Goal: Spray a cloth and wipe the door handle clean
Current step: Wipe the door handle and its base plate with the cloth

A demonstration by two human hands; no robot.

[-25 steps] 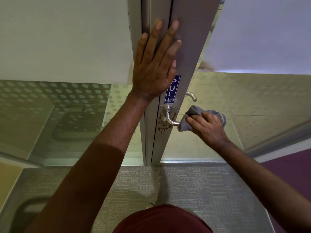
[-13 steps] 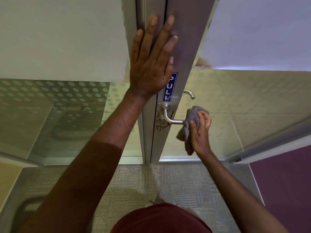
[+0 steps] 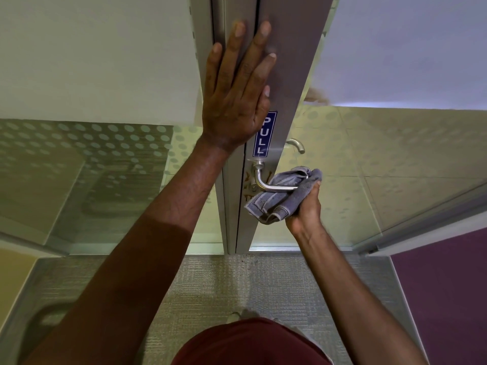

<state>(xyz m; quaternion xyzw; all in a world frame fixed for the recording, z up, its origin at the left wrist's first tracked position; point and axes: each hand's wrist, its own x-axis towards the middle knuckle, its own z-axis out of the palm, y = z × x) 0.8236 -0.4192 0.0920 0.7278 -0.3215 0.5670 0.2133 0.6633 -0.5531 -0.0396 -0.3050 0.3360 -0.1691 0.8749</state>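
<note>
Since half a second ago, the right hand (image 3: 305,206) has dropped lower and turned so the grey cloth (image 3: 284,193) now bunches under and around the outer end of the door handle (image 3: 274,187), where before it hung down beside the hand. That hand is closed, gripping the cloth, with the thumb tip on the fabric near the end of the lever. The cloth wraps the free end of the lever and a folded corner with a stitched hem hangs below the bar, close to the door edge. The inner part of the lever, its bend and the round base on the door remain bare.

The left hand (image 3: 235,93) stays where it was, flat and open, fingers spread, its palm pressed against the grey door stile (image 3: 292,75) above the handle and holding nothing. Just beside its heel a blue PULL sign (image 3: 264,134) runs vertically on the stile, directly above the base of the handle. A second lever (image 3: 296,144) shows through the glass panel (image 3: 382,167) on the far side of the door. Below, grey carpet (image 3: 210,285) covers the floor, and a dark red shirt (image 3: 250,343) fills the bottom edge of the view.
</note>
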